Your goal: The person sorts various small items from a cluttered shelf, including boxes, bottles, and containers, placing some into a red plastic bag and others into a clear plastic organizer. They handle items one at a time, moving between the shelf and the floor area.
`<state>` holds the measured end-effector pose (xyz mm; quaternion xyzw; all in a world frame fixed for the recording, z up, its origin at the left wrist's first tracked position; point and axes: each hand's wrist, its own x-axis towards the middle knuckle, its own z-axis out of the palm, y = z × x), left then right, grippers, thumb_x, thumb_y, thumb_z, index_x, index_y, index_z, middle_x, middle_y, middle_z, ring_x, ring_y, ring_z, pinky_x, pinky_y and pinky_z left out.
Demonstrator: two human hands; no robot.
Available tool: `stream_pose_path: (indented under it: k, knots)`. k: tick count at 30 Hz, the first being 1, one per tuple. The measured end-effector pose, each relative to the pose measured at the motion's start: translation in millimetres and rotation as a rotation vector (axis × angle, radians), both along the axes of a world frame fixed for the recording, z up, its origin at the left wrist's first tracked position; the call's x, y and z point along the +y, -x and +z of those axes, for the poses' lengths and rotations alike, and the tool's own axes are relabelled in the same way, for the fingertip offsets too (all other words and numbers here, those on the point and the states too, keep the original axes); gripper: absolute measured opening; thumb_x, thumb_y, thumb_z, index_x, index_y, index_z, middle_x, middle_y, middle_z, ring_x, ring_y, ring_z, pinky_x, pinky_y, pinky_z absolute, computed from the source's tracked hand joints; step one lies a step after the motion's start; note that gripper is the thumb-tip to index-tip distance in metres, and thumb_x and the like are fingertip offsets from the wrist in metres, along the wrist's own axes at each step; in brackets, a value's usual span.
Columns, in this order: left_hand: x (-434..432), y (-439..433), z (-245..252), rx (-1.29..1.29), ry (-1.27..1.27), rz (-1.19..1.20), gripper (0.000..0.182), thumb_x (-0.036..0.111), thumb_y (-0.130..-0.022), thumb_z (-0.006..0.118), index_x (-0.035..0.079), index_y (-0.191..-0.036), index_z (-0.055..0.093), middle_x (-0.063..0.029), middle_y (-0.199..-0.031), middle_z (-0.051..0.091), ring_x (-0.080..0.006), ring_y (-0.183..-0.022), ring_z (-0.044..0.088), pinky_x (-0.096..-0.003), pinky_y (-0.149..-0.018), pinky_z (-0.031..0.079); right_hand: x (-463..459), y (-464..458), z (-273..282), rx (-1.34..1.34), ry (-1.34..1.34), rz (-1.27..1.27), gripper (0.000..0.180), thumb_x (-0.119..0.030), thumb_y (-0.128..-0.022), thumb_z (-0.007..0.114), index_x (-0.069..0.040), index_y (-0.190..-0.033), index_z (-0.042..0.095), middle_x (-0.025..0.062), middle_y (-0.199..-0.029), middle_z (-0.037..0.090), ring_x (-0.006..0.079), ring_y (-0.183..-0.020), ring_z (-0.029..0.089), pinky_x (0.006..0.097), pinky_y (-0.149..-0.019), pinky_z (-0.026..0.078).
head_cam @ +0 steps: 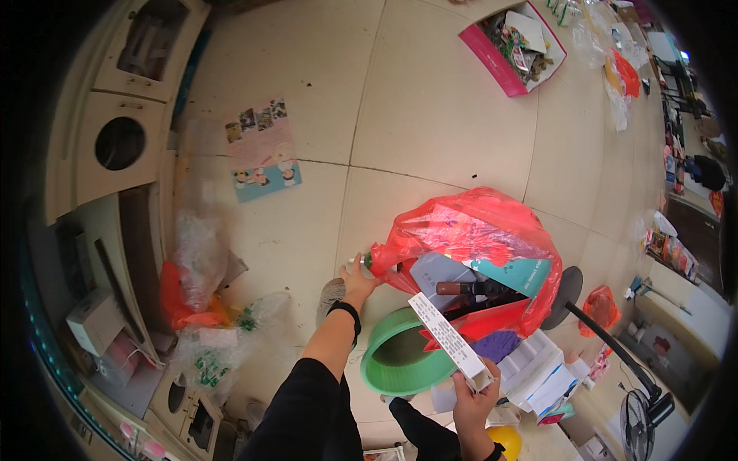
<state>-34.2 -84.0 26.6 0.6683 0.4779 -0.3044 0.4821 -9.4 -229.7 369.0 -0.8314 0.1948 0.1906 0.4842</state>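
Observation:
In my right hand (475, 406) is a long, narrow white box (450, 337) covered in small print, held by its near end and slanting over a green plastic basin (403, 380). My left hand (358, 285) has its fingers around a small capped item (365, 261), perhaps a bottle, at the left end of a red plastic bag (484, 201). The bag lies spread on the floor. Inside its opening are a grey-blue flat piece (441, 276), a teal printed box (519, 278) and a dark tool with a brown handle (455, 288). My left fingers partly hide the capped item.
A black pedestal fan (637, 420) stands at right, its base (564, 297) beside the bag. White trays (533, 366) sit near the basin. Plastic bags (199, 259) lie along the left cabinet (118, 184). A printed sheet (264, 151) and a pink-sided box (496, 60) are farther off.

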Motion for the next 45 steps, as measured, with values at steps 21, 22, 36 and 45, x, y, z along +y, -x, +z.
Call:
stream_pose_path:
  k: [21,22,36,45]
  knots:
    - [7.0,1.1,201.0,-0.573,0.573,0.502,0.03,-0.012,-0.078,0.053,0.001,-0.106,0.056,-0.0029,-0.097,0.063,-0.0093,-0.087,0.059,-0.0236,-0.08,0.046,-1.2,-48.4,31.2,-0.077,-0.115,0.0,0.04,0.001,-0.084,0.067,0.002,-0.119,0.048,0.0083,-0.111,0.057,0.0128,-0.1,0.057,0.0251,-0.085,0.046]
    - [6.8,-3.8,216.7,-0.581,0.608,0.587,0.031,-0.012,-0.079,0.05,0.0,-0.107,0.053,-0.004,-0.097,0.063,-0.0103,-0.088,0.059,-0.0247,-0.083,0.046,1.9,-53.5,34.7,-0.069,-0.122,0.002,0.04,-0.001,-0.085,0.067,0.002,-0.119,0.048,0.0074,-0.111,0.057,0.0116,-0.099,0.056,0.0242,-0.084,0.046]
    - [5.0,-38.2,339.4,-0.485,0.974,0.585,0.035,-0.007,-0.078,0.05,0.001,-0.112,0.052,-0.0067,-0.097,0.064,-0.0159,-0.089,0.06,-0.0285,-0.087,0.044,0.4,-96.5,35.1,0.023,0.349,0.195,0.052,-0.011,-0.073,0.077,-0.002,-0.117,0.051,0.0137,-0.087,0.067,0.0286,-0.084,0.066,0.0379,-0.074,0.05]
    - [-1.9,-48.4,369.2,-0.486,0.945,0.439,0.039,-0.007,-0.082,0.048,0.001,-0.12,0.05,-0.0056,-0.099,0.063,-0.0155,-0.089,0.059,-0.0282,-0.086,0.044,-130.9,-178.7,46.8,-0.281,0.652,0.306,0.042,-0.02,-0.077,0.073,0.0,-0.11,0.056,0.0137,-0.101,0.06,0.0255,-0.089,0.059,0.0356,-0.078,0.047]
